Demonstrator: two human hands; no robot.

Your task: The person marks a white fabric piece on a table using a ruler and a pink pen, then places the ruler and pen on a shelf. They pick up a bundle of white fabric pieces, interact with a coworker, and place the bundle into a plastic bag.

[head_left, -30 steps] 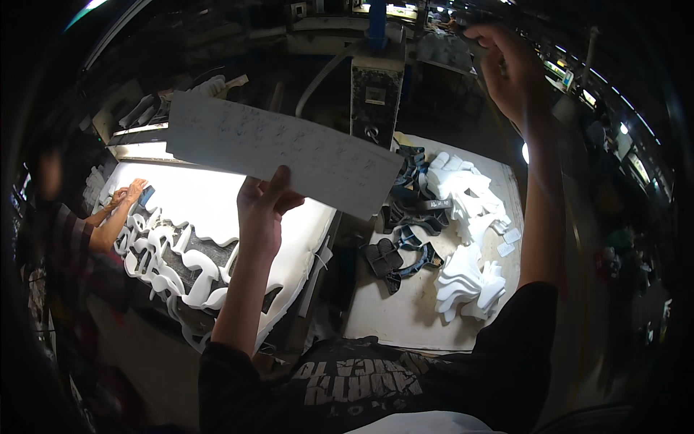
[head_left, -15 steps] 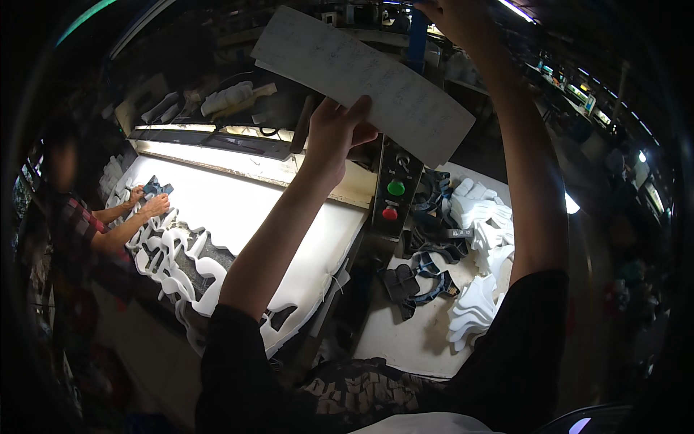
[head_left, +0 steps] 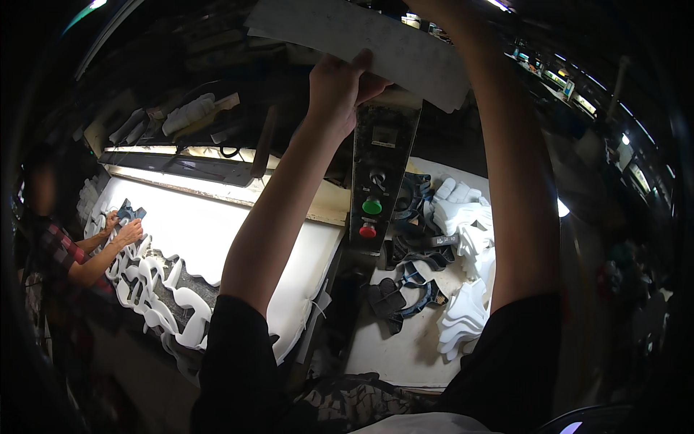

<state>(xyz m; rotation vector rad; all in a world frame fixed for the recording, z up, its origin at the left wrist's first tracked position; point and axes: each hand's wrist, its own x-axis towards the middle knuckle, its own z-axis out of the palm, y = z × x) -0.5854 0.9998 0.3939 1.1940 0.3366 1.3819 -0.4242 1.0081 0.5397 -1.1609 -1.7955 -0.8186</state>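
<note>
My left hand (head_left: 338, 90) is raised in front of me, its thumb and fingers closed on the lower edge of some long white paper sheets (head_left: 361, 45) with faint writing. The sheets slant down to the right, and their upper edge is partly cut off by the frame. My right hand (head_left: 436, 9) is stretched up to the top edge, right of the paper. Its fingers are mostly out of the frame, so what they touch is hidden. Below my left hand stands a dark control box (head_left: 385, 173) with a green button (head_left: 371, 206) and a red button (head_left: 367, 230).
White cut foam pieces (head_left: 466, 231) and dark shaped cutting dies (head_left: 408, 293) lie on the right table (head_left: 376, 354). At left, a co-worker's hands (head_left: 123, 230) hold a blue die over a lit white sheet (head_left: 195, 210) with cut-outs (head_left: 163, 296) along its near edge.
The paper and my left hand have moved up in the picture, and my right hand has slipped further out at the top. More of the control box shows. The view has shifted.
</note>
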